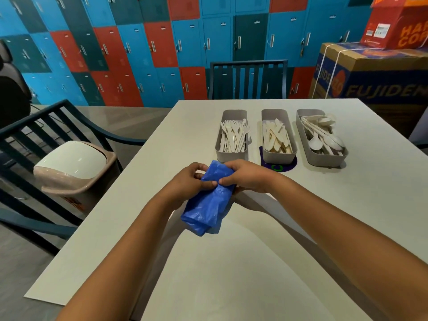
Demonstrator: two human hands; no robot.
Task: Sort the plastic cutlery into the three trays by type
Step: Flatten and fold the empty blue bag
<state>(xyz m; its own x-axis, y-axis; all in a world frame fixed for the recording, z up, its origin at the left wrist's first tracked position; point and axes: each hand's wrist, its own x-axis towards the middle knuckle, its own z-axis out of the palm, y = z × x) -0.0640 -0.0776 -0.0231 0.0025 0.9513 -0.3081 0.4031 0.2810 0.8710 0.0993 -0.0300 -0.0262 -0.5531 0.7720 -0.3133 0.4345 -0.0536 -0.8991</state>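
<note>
Overhead, white table [231, 262] before lockers [139, 54]

The blue bag [208, 200] is rolled up, so whatever may be inside it cannot be seen. The fingers of the right hand [247, 176] curl behind the bag and are hidden; the left hand [187, 180] covers part of the bag's upper edge. Both forearms run off the lower edge. Beyond the bag, the middle tray [279, 156] covers most of a dark round sticker [281, 166], its marking unreadable. In the fork tray [229, 156] the lower pieces are buried under others. The cardboard box [372, 72] right of the trays is cut by the frame, its lettering incomplete. The tabletop [231, 274] runs out at the bottom edge.
</note>
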